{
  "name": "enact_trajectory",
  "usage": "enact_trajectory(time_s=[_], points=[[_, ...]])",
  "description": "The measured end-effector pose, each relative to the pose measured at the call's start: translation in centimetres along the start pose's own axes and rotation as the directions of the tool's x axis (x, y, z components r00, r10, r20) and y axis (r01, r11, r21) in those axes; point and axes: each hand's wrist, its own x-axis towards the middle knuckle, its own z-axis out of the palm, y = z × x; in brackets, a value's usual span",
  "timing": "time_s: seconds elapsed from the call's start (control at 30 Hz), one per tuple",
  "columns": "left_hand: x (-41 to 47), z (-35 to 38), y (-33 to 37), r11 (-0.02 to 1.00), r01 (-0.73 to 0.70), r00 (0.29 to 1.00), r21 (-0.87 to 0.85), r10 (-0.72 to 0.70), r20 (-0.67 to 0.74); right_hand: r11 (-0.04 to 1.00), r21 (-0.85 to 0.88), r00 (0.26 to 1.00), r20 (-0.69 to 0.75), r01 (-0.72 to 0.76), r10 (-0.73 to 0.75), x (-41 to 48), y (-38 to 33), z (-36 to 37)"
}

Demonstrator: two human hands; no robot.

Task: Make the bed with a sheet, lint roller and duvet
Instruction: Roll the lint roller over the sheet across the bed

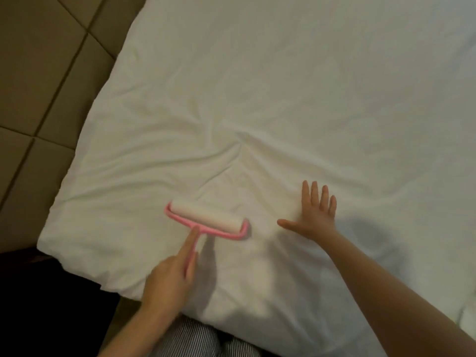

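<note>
A white sheet point(283, 99) covers the bed and fills most of the view, with creases fanning out near its middle front. A pink lint roller point(206, 219) with a white roll lies flat on the sheet near the bed's front corner. My left hand point(171, 275) grips its pink handle, index finger stretched along the handle toward the roll. To the right of the roller, my right hand point(315, 212) presses flat on the sheet with fingers spread. No duvet shows.
Beige floor tiles point(38, 86) with dark grout run along the bed's left side. A dark area point(38, 305) lies at the lower left by the bed's corner. Striped fabric of my clothing point(193, 338) meets the bed's near edge.
</note>
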Motion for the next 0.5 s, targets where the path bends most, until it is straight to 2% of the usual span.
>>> enact_trajectory(time_s=[0.1, 0.17, 0.27, 0.37, 0.43, 0.5], points=[[3.7, 1.6, 4.4, 0.991, -0.048, 0.987, 0.122, 0.029, 0.155, 0.995, 0.002, 0.994, 0.025, -0.103, 0.103, 0.6, 2.3, -0.7], [8.8, 1.7, 8.1, 0.991, -0.05, 0.992, 0.127, 0.034, 0.12, 0.992, -0.003, 0.991, 0.04, -0.129, 0.129, 0.9, 3.9, -1.1], [17.9, 0.2, 14.3, 0.993, -0.101, 0.995, 0.065, 0.102, -0.018, 0.986, 0.067, 0.989, 0.009, -0.15, 0.15, 2.7, 5.2, -2.6], [25.0, -1.4, 19.5, 0.988, -0.155, 0.987, 0.023, 0.156, -0.041, 0.978, 0.134, 0.984, -0.057, -0.159, 0.168, 5.2, 5.4, -4.0], [25.7, -1.4, 20.3, 0.983, -0.182, 0.982, 0.034, 0.183, -0.038, 0.976, 0.146, 0.98, -0.091, -0.163, 0.177, 6.3, 5.5, -4.8], [22.3, -0.6, 17.9, 0.983, -0.174, 0.985, 0.055, 0.174, 0.003, 0.974, 0.148, 0.981, -0.072, -0.169, 0.181, 6.5, 5.9, -4.9]])
